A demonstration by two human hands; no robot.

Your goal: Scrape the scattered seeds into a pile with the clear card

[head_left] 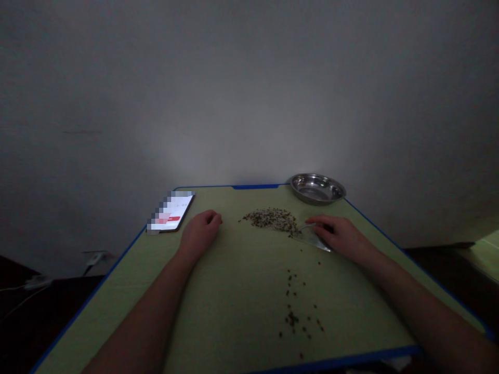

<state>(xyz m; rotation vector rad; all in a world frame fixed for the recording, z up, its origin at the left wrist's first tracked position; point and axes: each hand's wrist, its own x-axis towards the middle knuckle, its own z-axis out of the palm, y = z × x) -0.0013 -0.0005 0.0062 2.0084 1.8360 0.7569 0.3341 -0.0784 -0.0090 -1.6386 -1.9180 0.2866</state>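
Observation:
A heap of small dark and whitish grains [268, 218] lies on the green table [226, 291], a little beyond the middle. My right hand [341, 238] is just right of the heap, its fingers closed on a thin clear plastic piece that looks like a bag [315, 241]. The plastic lies low on the table and touches the right edge of the heap. To the left of the heap, my left hand [200, 232] rests on the tabletop with the fingers curled in, and nothing shows in them. Loose dark grains [291, 319] are scattered toward the near edge.
A shallow metal bowl [317, 189] stands at the far right corner. At the far left lies a phone [171, 212] with its screen lit, partly blurred out. The table's blue rim [257, 186] runs close to a grey wall [249, 93]. Cables [39, 281] are at the lower left.

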